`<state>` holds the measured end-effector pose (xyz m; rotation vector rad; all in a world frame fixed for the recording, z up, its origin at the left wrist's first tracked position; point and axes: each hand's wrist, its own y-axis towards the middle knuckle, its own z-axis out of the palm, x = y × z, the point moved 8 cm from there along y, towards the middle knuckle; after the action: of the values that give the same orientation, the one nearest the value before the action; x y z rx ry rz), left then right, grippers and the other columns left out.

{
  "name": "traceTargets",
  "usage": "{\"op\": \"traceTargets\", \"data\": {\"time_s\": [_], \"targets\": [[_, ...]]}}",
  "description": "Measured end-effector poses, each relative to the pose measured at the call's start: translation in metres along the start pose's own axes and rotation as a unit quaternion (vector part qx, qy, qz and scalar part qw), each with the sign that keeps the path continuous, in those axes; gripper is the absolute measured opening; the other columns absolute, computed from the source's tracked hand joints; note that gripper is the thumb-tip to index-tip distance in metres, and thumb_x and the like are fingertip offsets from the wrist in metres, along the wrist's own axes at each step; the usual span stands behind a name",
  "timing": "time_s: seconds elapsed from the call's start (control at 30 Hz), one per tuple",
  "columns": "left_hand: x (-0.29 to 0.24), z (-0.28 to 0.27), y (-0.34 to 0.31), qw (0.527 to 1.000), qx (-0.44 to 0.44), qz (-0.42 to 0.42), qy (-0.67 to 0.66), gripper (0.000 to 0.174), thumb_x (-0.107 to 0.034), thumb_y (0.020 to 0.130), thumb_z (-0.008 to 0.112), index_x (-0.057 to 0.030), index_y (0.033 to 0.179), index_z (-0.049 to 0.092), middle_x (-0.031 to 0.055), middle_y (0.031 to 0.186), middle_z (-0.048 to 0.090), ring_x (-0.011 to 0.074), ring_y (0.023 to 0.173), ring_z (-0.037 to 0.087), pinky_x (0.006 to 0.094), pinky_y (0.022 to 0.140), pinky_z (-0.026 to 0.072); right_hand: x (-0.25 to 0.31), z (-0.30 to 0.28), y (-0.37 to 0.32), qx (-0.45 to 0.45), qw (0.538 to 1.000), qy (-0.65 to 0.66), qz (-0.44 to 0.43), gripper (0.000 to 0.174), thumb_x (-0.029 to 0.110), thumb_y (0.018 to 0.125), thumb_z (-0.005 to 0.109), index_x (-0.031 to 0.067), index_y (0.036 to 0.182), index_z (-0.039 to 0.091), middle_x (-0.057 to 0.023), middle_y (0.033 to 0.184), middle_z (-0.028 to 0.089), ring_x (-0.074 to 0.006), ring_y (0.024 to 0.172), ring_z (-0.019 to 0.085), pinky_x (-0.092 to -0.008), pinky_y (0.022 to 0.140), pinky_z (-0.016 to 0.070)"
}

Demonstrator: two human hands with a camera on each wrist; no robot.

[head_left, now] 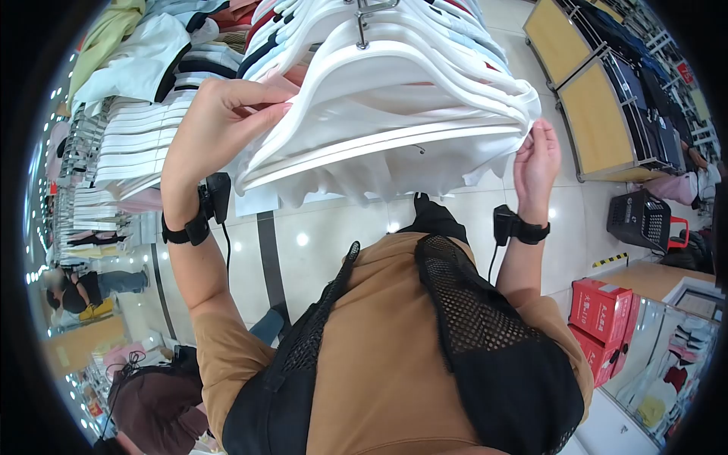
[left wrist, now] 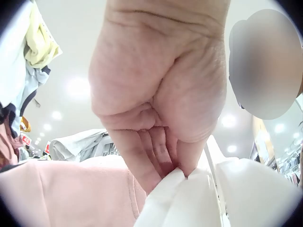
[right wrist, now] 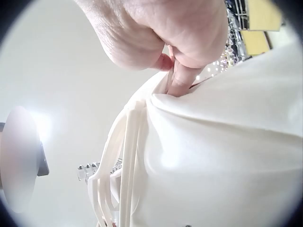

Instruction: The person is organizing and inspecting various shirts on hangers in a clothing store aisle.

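White hangers (head_left: 428,53) hang in a row before me, with a white garment (head_left: 371,173) on the nearest ones. My left hand (head_left: 216,125) pinches the white cloth (left wrist: 182,203) near the left slope of the front hanger. Beside it in the left wrist view hangs a pale pink garment (left wrist: 80,191). At the other end, my right hand (head_left: 537,163) pinches the garment's edge by the hanger's right shoulder. In the right wrist view, thumb and finger meet on white fabric (right wrist: 222,146) just past the hanger end (right wrist: 137,106). The right fingertips are partly hidden by cloth.
Left of me stand racks of hung clothes (head_left: 140,144) on white hangers. Wooden-sided shelves (head_left: 595,114) are at the right, near a dark shopping basket (head_left: 637,220) with red handles. Red boxes (head_left: 601,311) sit close to my right elbow. Another person (head_left: 155,402) is behind at the left.
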<state>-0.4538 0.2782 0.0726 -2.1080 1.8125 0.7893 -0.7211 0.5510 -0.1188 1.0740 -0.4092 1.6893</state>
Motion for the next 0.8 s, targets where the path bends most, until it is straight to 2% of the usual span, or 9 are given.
{"op": "traceTargets", "data": {"time_s": [0.1, 0.2, 0.37, 0.43, 0.5, 0.53, 0.63, 0.73, 0.8], "targets": [[0.005, -0.001, -0.003, 1.000, -0.018, -0.013, -0.017, 0.017, -0.003, 0.083, 0.068, 0.0052, 0.098, 0.069, 0.0092, 0.077, 0.070, 0.0077, 0.067, 0.059, 0.0223, 0.063, 0.0483, -0.031, -0.005, -0.015, -0.025, 0.998, 0.046, 0.034, 0.017, 0.011, 0.100, 0.046, -0.0021, 0.109, 0.054, -0.0109, 0.103, 0.065, -0.0147, 0.091, 0.065, -0.0265, 0.081, 0.0537], [0.006, -0.007, -0.005, 0.999, -0.037, 0.006, -0.003, 0.017, -0.006, 0.084, 0.069, 0.0044, 0.098, 0.070, 0.0074, 0.076, 0.070, 0.0065, 0.067, 0.058, 0.0211, 0.062, 0.0463, -0.057, 0.008, -0.033, -0.051, 0.992, 0.088, 0.077, 0.014, 0.011, 0.100, 0.048, 0.0004, 0.108, 0.052, -0.0098, 0.102, 0.063, -0.0121, 0.087, 0.063, -0.0254, 0.078, 0.0517], [0.006, -0.016, -0.007, 0.995, -0.095, -0.020, 0.008, 0.018, -0.010, 0.085, 0.071, 0.0026, 0.098, 0.071, 0.0052, 0.076, 0.070, 0.0045, 0.069, 0.056, 0.0200, 0.062, 0.0450, -0.067, 0.038, -0.049, -0.065, 0.988, 0.008, 0.140, 0.017, 0.013, 0.102, 0.042, 0.0024, 0.111, 0.052, -0.0042, 0.094, 0.061, -0.0059, 0.078, 0.056, -0.0213, 0.070, 0.0475], [0.006, -0.020, -0.008, 0.993, -0.113, -0.023, 0.018, 0.018, -0.011, 0.086, 0.071, 0.0021, 0.098, 0.072, 0.0046, 0.077, 0.070, 0.0040, 0.069, 0.056, 0.0197, 0.062, 0.0448, -0.091, 0.018, -0.049, -0.018, 0.992, 0.009, 0.125, 0.020, 0.011, 0.101, 0.044, 0.0007, 0.116, 0.052, -0.0071, 0.105, 0.063, -0.0096, 0.089, 0.062, -0.0229, 0.079, 0.0526], [0.009, -0.025, -0.011, 0.990, -0.137, -0.033, 0.027, 0.018, -0.011, 0.086, 0.071, 0.0019, 0.098, 0.072, 0.0049, 0.077, 0.070, 0.0037, 0.068, 0.055, 0.0191, 0.062, 0.0446, -0.107, 0.007, -0.053, 0.007, 0.980, -0.129, 0.154, 0.015, 0.015, 0.101, 0.047, 0.0032, 0.106, 0.052, -0.0017, 0.091, 0.061, -0.0071, 0.076, 0.059, -0.0204, 0.070, 0.0502], [0.010, -0.024, -0.012, 0.989, -0.138, -0.033, 0.026, 0.018, -0.011, 0.086, 0.071, 0.0019, 0.098, 0.072, 0.0049, 0.077, 0.070, 0.0037, 0.068, 0.055, 0.0191, 0.062, 0.0446, -0.101, 0.021, -0.061, -0.002, 0.981, -0.116, 0.156, 0.012, 0.018, 0.100, 0.049, 0.0062, 0.099, 0.051, 0.0017, 0.082, 0.058, -0.0056, 0.069, 0.056, -0.0194, 0.066, 0.0471], [0.009, -0.021, -0.012, 0.989, -0.144, -0.017, 0.004, 0.018, -0.010, 0.086, 0.070, 0.0024, 0.099, 0.071, 0.0056, 0.077, 0.070, 0.0037, 0.068, 0.056, 0.0186, 0.061, 0.0443, -0.121, 0.028, -0.081, 0.009, 0.970, -0.110, 0.216, 0.013, 0.018, 0.100, 0.049, 0.0058, 0.101, 0.052, 0.0007, 0.084, 0.059, -0.0066, 0.072, 0.057, -0.0212, 0.067, 0.0484], [0.005, -0.009, -0.010, 0.991, -0.131, 0.035, 0.000, 0.019, -0.010, 0.087, 0.069, 0.0020, 0.102, 0.070, 0.0061, 0.076, 0.070, 0.0029, 0.066, 0.054, 0.0195, 0.058, 0.0432, -0.129, 0.034, -0.095, 0.052, 0.971, -0.114, 0.205, 0.013, 0.016, 0.100, 0.049, 0.0030, 0.102, 0.051, -0.0028, 0.084, 0.061, -0.0085, 0.070, 0.058, -0.0234, 0.066, 0.0492], [0.016, -0.009, -0.013, 0.993, -0.116, -0.005, 0.016, 0.020, -0.011, 0.087, 0.069, 0.0017, 0.102, 0.070, 0.0058, 0.076, 0.070, 0.0028, 0.065, 0.054, 0.0193, 0.058, 0.0432, -0.135, 0.039, -0.101, 0.099, 0.968, -0.135, 0.187, 0.014, 0.015, 0.100, 0.049, 0.0010, 0.102, 0.050, -0.0044, 0.086, 0.062, -0.0091, 0.069, 0.058, -0.0235, 0.064, 0.0478]]}}
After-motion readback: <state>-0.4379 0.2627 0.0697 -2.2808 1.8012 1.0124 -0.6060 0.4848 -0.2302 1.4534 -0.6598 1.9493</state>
